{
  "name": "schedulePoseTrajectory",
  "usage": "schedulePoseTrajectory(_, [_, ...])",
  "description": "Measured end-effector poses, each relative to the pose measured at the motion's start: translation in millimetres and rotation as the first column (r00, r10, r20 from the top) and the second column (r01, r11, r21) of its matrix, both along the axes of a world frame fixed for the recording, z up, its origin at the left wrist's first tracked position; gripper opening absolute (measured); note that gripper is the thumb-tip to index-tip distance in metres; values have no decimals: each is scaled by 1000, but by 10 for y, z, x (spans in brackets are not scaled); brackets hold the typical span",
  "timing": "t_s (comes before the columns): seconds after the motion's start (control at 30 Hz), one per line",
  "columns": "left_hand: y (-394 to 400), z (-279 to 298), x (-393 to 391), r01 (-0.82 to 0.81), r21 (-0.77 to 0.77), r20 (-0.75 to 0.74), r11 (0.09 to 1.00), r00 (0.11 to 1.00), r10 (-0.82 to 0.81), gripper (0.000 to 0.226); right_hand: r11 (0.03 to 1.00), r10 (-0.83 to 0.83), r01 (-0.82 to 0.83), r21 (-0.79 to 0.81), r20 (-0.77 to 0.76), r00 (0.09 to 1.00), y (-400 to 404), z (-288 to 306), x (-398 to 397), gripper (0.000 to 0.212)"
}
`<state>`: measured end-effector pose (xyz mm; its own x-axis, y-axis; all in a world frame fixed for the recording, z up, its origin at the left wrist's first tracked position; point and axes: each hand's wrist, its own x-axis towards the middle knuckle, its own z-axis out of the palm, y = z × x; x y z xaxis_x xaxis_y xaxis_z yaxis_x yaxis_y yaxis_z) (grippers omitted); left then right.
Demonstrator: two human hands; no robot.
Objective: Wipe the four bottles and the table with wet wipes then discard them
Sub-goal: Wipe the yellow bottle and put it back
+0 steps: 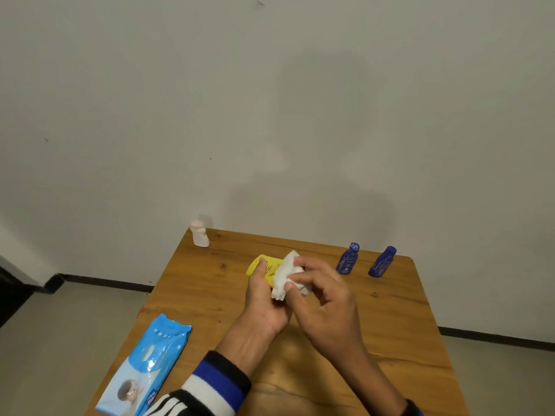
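The left hand (264,298) is gripping the yellow bottle (264,265) off the desk (210,295) so the right hand's (324,298) fingers (295,279), pinching the wet wipe (285,274), are rubbing around it.

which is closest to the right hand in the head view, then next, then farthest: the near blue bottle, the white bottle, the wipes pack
From the right hand:
1. Near blue bottle, just beyond it to the right.
2. White bottle, far left corner.
3. Wipes pack, near left edge.

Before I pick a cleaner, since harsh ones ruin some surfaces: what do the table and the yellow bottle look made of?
The table looks like wood or wood veneer with a smooth brown finish: grain lines and dark knots show. The yellow bottle, held in the left hand, looks like opaque, slightly glossy plastic with printed text, though the wet wipe covers much of it.
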<state>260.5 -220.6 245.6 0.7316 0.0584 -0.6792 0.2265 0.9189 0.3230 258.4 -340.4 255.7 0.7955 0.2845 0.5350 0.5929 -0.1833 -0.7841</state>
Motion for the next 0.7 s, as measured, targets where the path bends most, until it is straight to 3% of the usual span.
schedulePoseTrajectory(0.07, [-24,-10,29,21,-13,-18,1000,1000,-21,59,988,-12,36,-150,161,987,39,-189,-72,17])
schedulePoseTrajectory(0.17, [7,-111,8,46,55,-68,997,997,-42,56,963,103,-41,-265,225,969,42,-332,-246,31])
schedulePoseTrajectory(0.3, [10,-133,-66,117,94,-95,989,990,-108,51,961,209,-150,-234,253,945,-32,-200,-202,41])
schedulePoseTrajectory(0.4, [-108,-43,23,124,111,-21,986,992,-122,45,986,60,-9,-169,299,952,-79,-108,-13,49])
schedulePoseTrajectory(0.5, [-155,-66,36,115,16,29,993,993,-115,54,983,32,21,-182,285,958,-63,-110,-51,51])
schedulePoseTrajectory(0.57, [-69,-198,-111,106,126,-12,986,994,-106,54,973,138,-87,-212,236,962,-32,-125,-180,50])
schedulePoseTrajectory(0.63, [7,-241,-214,98,-40,99,994,991,-93,58,958,236,-202,-203,161,958,-19,-84,-236,47])
schedulePoseTrajectory(0.7, [-14,-243,-220,70,-35,139,997,988,-64,42,976,201,-194,-98,77,976,-34,-28,-181,41])
